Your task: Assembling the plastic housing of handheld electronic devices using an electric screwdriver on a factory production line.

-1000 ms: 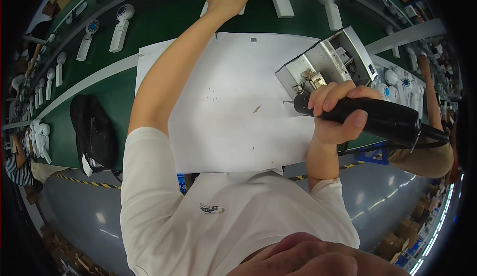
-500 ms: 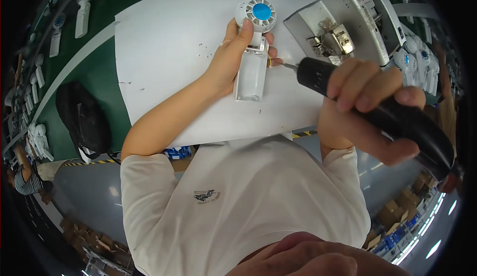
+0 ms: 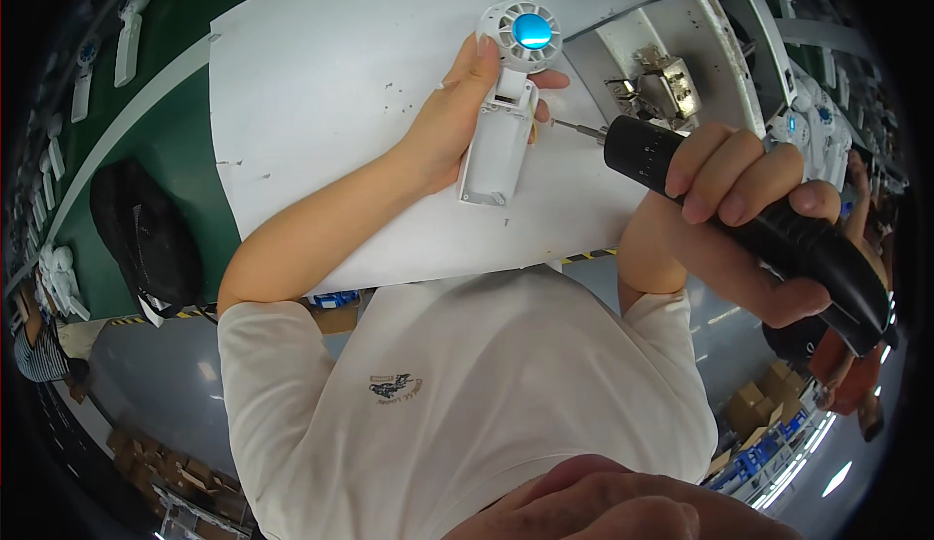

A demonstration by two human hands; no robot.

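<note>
1. White cloth covers the wearer's torso: a short-sleeved shirt (image 3: 506,375) with a small dark emblem on the chest.
2. The right hand (image 3: 739,195) has its grip wrapped round a black electric screwdriver (image 3: 817,253), fingers over the top and thumb below. The thin metal bit (image 3: 579,129) points left, its tip just beside the left fingertips; I cannot tell whether it touches them.
3. The left hand (image 3: 457,117) has its grip closed round a white handheld fan (image 3: 506,112), thumb in front, fingers behind with their tips emerging on the right. The fan is over the white sheet, slightly tilted, its round head and blue disc (image 3: 532,31) away from the wearer, its handle toward them, showing a shallow open recess.
4. The white sheet (image 3: 331,112), dotted with dark marks, covers much of the green tabletop (image 3: 224,190).
5. To the left sits a black pouch (image 3: 146,238); to the right, an open metal box (image 3: 725,49) with a metal fixture (image 3: 676,88) inside.
6. Farther off, white fans lie heaped at the right (image 3: 822,131) and the left (image 3: 60,277).
7. Beyond, cardboard boxes (image 3: 764,399) and a person in orange (image 3: 856,375).
</note>
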